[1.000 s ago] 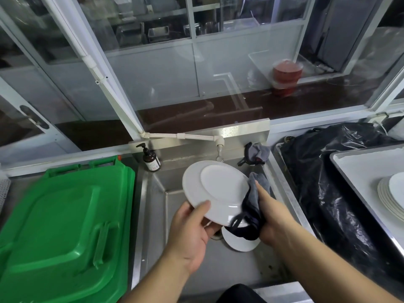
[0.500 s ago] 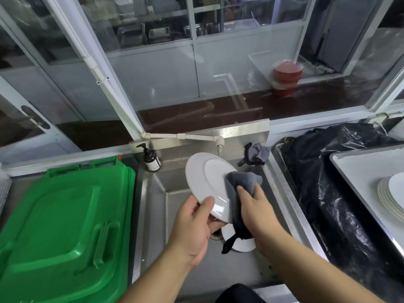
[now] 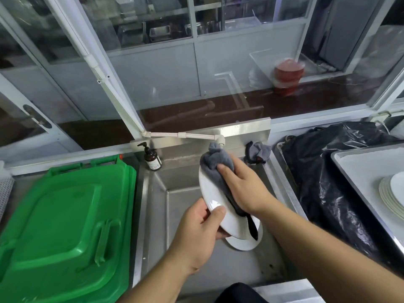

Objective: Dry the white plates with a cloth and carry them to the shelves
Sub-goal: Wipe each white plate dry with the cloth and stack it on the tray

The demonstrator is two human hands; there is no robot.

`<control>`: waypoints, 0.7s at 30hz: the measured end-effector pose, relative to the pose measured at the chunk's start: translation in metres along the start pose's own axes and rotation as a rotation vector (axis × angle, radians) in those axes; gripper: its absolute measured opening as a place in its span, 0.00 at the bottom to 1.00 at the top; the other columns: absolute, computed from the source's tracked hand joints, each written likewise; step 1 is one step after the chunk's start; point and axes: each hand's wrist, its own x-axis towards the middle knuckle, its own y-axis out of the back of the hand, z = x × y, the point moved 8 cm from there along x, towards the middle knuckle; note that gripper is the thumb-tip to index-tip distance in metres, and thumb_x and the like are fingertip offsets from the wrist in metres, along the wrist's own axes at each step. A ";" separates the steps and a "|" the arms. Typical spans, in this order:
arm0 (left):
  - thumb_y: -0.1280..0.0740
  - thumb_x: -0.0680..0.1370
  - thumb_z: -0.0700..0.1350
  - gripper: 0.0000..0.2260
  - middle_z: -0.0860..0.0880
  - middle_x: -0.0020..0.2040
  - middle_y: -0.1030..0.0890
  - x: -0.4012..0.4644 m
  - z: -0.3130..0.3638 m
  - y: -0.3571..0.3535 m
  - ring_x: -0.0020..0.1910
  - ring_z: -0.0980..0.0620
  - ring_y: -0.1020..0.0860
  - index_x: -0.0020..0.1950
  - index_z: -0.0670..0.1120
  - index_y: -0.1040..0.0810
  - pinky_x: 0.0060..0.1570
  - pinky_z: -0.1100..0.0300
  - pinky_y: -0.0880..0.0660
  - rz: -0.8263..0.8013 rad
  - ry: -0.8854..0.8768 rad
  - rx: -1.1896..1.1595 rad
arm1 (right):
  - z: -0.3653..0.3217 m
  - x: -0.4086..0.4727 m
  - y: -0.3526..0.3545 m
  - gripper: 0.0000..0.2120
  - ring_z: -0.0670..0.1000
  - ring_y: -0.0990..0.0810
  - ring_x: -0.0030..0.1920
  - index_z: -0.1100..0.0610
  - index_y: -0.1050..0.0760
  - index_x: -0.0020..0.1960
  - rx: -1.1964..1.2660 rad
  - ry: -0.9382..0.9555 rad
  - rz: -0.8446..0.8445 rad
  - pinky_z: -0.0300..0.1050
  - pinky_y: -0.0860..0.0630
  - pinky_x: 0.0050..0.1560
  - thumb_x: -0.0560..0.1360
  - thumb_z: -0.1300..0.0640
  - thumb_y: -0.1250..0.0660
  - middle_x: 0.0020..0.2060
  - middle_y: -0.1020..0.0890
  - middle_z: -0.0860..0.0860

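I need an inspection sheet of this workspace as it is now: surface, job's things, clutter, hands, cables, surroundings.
Surface: stainless steel sink basin, another white plate lying at its bottom.
Job's things: round white plate held tilted over the basin; grey cloth pressed on it; stack of white plates on the tray at right.
Clutter: green plastic bin lid; brown pump bottle; black plastic bag; second grey rag.
Hands: left hand grips the plate rim; right hand presses the cloth.
Cables: nothing seen.
Surroundings: glass partition; white pipe.
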 end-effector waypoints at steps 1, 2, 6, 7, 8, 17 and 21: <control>0.34 0.79 0.45 0.11 0.45 0.55 0.12 -0.001 0.001 0.001 0.56 0.44 0.14 0.60 0.48 0.17 0.51 0.49 0.15 0.001 -0.020 0.016 | 0.005 0.006 0.005 0.08 0.38 0.20 0.58 0.36 0.24 0.59 -0.027 -0.043 0.048 0.38 0.29 0.59 0.85 0.47 0.40 0.53 0.17 0.35; 0.34 0.79 0.45 0.11 0.46 0.55 0.12 -0.003 0.002 0.001 0.56 0.45 0.14 0.59 0.49 0.17 0.51 0.50 0.15 0.003 -0.039 0.032 | 0.011 0.012 0.010 0.06 0.41 0.20 0.55 0.36 0.26 0.56 -0.049 -0.100 0.095 0.41 0.30 0.56 0.85 0.45 0.41 0.49 0.19 0.34; 0.33 0.80 0.47 0.08 0.47 0.54 0.12 -0.007 0.003 0.001 0.55 0.46 0.14 0.55 0.55 0.15 0.52 0.49 0.15 0.033 -0.089 0.078 | 0.035 0.020 0.015 0.07 0.49 0.24 0.55 0.37 0.28 0.59 -0.037 -0.294 0.187 0.46 0.34 0.58 0.85 0.40 0.43 0.50 0.21 0.41; 0.34 0.80 0.48 0.08 0.48 0.54 0.12 -0.007 0.003 0.000 0.56 0.46 0.14 0.54 0.57 0.16 0.54 0.48 0.15 0.039 -0.097 0.089 | 0.038 0.017 0.014 0.11 0.50 0.24 0.56 0.39 0.26 0.62 -0.023 -0.332 0.209 0.46 0.34 0.58 0.85 0.40 0.44 0.51 0.21 0.43; 0.34 0.80 0.48 0.09 0.48 0.54 0.12 -0.006 0.003 0.000 0.56 0.46 0.14 0.55 0.58 0.16 0.55 0.46 0.16 0.046 -0.108 0.103 | 0.041 0.012 0.013 0.15 0.52 0.23 0.56 0.43 0.25 0.66 -0.006 -0.380 0.232 0.47 0.33 0.58 0.85 0.40 0.44 0.52 0.22 0.45; 0.36 0.79 0.49 0.11 0.47 0.52 0.12 0.007 -0.010 0.013 0.56 0.43 0.15 0.56 0.57 0.16 0.60 0.39 0.19 0.110 -0.071 0.135 | 0.043 -0.056 -0.028 0.11 0.46 0.20 0.61 0.32 0.24 0.55 0.230 -0.445 0.123 0.50 0.24 0.67 0.85 0.48 0.40 0.58 0.18 0.42; 0.37 0.80 0.44 0.13 0.43 0.56 0.13 0.009 -0.013 0.010 0.57 0.45 0.15 0.59 0.54 0.15 0.58 0.44 0.19 0.066 -0.025 0.064 | 0.011 -0.055 -0.025 0.19 0.32 0.28 0.70 0.29 0.29 0.67 0.177 -0.152 -0.007 0.36 0.35 0.73 0.82 0.50 0.40 0.67 0.23 0.29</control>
